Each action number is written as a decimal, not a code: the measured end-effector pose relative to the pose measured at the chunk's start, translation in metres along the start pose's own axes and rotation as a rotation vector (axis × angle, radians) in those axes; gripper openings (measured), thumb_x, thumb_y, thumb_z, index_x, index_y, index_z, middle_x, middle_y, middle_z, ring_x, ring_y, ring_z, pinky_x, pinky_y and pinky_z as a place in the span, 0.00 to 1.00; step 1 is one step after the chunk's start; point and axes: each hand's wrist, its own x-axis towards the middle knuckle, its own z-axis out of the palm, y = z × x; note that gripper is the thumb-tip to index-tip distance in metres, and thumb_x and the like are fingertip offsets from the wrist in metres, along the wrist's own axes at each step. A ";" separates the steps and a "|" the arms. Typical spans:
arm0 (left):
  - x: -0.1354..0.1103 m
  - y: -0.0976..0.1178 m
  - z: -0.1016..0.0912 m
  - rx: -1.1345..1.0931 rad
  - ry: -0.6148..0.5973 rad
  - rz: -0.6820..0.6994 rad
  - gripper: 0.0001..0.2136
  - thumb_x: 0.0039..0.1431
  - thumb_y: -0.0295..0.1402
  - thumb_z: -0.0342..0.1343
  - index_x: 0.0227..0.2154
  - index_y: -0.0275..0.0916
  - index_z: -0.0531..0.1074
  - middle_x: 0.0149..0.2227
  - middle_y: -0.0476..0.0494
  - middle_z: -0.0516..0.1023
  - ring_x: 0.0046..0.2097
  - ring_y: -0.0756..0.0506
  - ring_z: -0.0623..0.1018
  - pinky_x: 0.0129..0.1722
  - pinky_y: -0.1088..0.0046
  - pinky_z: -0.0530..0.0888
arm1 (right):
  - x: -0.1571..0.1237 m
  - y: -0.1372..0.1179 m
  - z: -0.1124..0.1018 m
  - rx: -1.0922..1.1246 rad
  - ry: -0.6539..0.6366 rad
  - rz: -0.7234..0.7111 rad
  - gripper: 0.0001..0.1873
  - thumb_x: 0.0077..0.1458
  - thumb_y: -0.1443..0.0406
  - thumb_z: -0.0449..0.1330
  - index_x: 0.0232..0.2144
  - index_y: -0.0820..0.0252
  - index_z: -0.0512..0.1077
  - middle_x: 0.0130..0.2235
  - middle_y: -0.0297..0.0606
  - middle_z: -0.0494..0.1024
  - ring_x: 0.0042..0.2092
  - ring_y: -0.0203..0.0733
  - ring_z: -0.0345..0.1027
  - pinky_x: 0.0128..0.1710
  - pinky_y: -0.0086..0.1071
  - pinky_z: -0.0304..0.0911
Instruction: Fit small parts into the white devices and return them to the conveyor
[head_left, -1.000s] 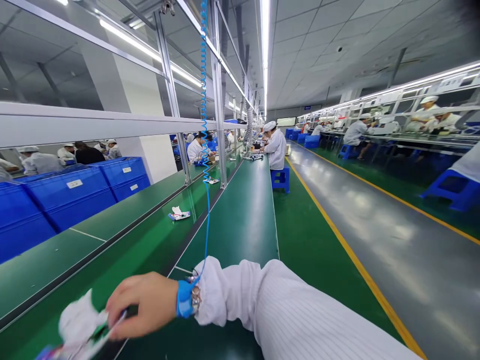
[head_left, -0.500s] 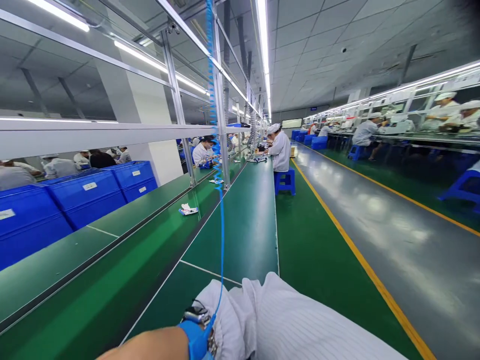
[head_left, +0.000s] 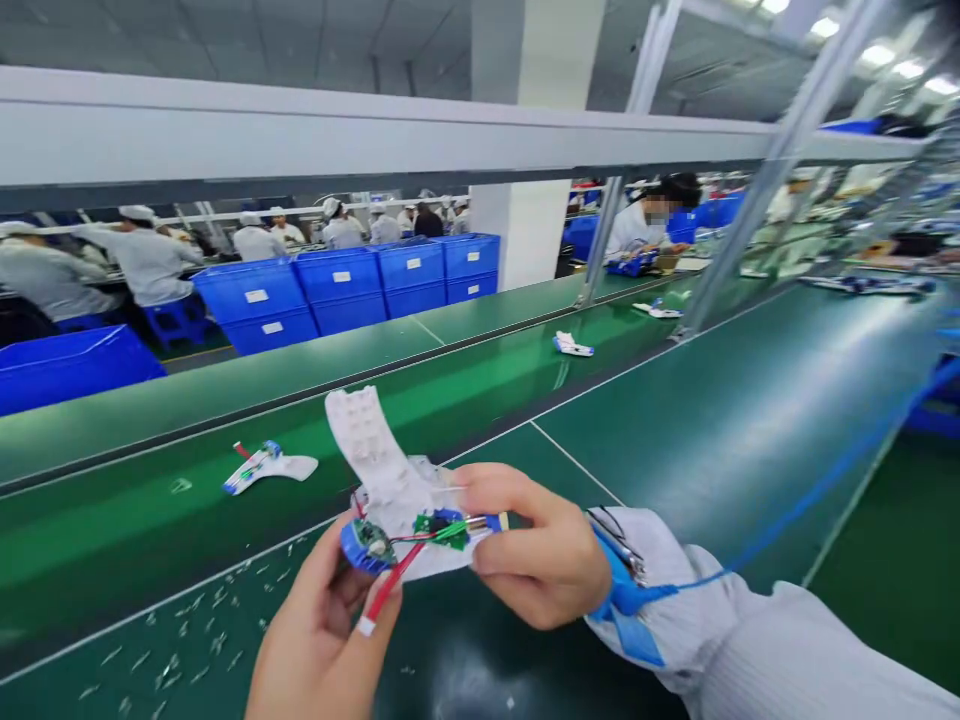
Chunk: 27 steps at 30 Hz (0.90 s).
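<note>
Left hand (head_left: 322,625) and right hand (head_left: 536,548) grip circuit-board housing (head_left: 371,445).

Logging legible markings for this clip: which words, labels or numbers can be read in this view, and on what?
White labels on blue plastic crates: too small to read.
Green circuit board: any markings too small to read.
No other text is legible.
</note>
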 end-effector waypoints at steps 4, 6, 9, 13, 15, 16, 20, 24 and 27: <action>-0.003 0.006 0.002 -0.037 -0.011 0.010 0.21 0.45 0.41 0.67 0.44 0.45 0.74 0.44 0.50 0.81 0.44 0.48 0.80 0.41 0.84 0.75 | -0.003 -0.002 -0.002 -0.031 -0.033 0.006 0.09 0.46 0.78 0.57 0.27 0.62 0.66 0.42 0.45 0.69 0.51 0.47 0.68 0.49 0.40 0.69; -0.002 0.005 -0.004 -0.033 -0.022 -0.026 0.22 0.44 0.41 0.68 0.44 0.44 0.75 0.44 0.46 0.81 0.44 0.45 0.80 0.40 0.80 0.77 | -0.004 -0.003 -0.004 -0.045 -0.039 0.009 0.09 0.46 0.78 0.57 0.28 0.62 0.66 0.41 0.45 0.69 0.51 0.47 0.68 0.49 0.39 0.69; 0.002 0.003 -0.012 0.002 -0.062 -0.065 0.23 0.42 0.39 0.69 0.44 0.42 0.76 0.44 0.43 0.81 0.43 0.41 0.80 0.38 0.75 0.78 | -0.003 -0.005 -0.007 -0.049 -0.049 0.002 0.09 0.46 0.78 0.57 0.28 0.61 0.66 0.41 0.45 0.69 0.51 0.47 0.68 0.48 0.38 0.69; -0.001 0.004 -0.011 0.105 -0.029 -0.035 0.22 0.46 0.42 0.65 0.45 0.41 0.75 0.46 0.41 0.80 0.45 0.40 0.79 0.37 0.74 0.79 | -0.002 -0.008 -0.011 0.018 -0.049 0.117 0.10 0.44 0.79 0.58 0.26 0.60 0.66 0.41 0.43 0.69 0.49 0.45 0.70 0.46 0.35 0.69; -0.005 0.006 -0.007 0.204 0.063 -0.002 0.21 0.48 0.44 0.62 0.44 0.40 0.75 0.45 0.40 0.80 0.43 0.40 0.80 0.35 0.73 0.79 | -0.002 -0.007 -0.011 0.051 -0.059 0.272 0.09 0.45 0.77 0.59 0.25 0.60 0.68 0.42 0.43 0.71 0.47 0.43 0.71 0.43 0.32 0.70; -0.007 0.007 -0.004 0.258 0.115 0.017 0.20 0.49 0.44 0.61 0.43 0.40 0.76 0.43 0.40 0.80 0.42 0.39 0.80 0.34 0.72 0.79 | -0.001 -0.006 -0.010 0.063 -0.079 0.369 0.07 0.46 0.76 0.59 0.25 0.60 0.69 0.43 0.43 0.72 0.46 0.42 0.72 0.42 0.32 0.69; -0.012 0.009 0.003 0.440 0.198 0.058 0.17 0.49 0.44 0.58 0.40 0.40 0.77 0.36 0.42 0.82 0.35 0.42 0.80 0.29 0.73 0.76 | 0.003 -0.003 -0.001 0.158 -0.135 0.667 0.04 0.49 0.71 0.60 0.30 0.61 0.74 0.42 0.45 0.75 0.45 0.43 0.72 0.44 0.35 0.68; -0.007 0.008 0.000 0.630 0.120 0.099 0.15 0.44 0.46 0.59 0.33 0.42 0.78 0.25 0.48 0.80 0.27 0.44 0.79 0.22 0.76 0.72 | 0.012 -0.007 0.014 0.374 -0.094 0.713 0.06 0.51 0.68 0.60 0.31 0.62 0.76 0.34 0.41 0.78 0.39 0.39 0.72 0.42 0.32 0.67; -0.003 0.010 -0.003 0.778 0.063 0.141 0.12 0.41 0.45 0.59 0.27 0.45 0.77 0.20 0.51 0.77 0.22 0.46 0.77 0.19 0.77 0.69 | 0.016 -0.008 0.024 0.458 -0.116 0.826 0.05 0.49 0.66 0.62 0.24 0.63 0.76 0.27 0.37 0.76 0.31 0.36 0.69 0.34 0.29 0.65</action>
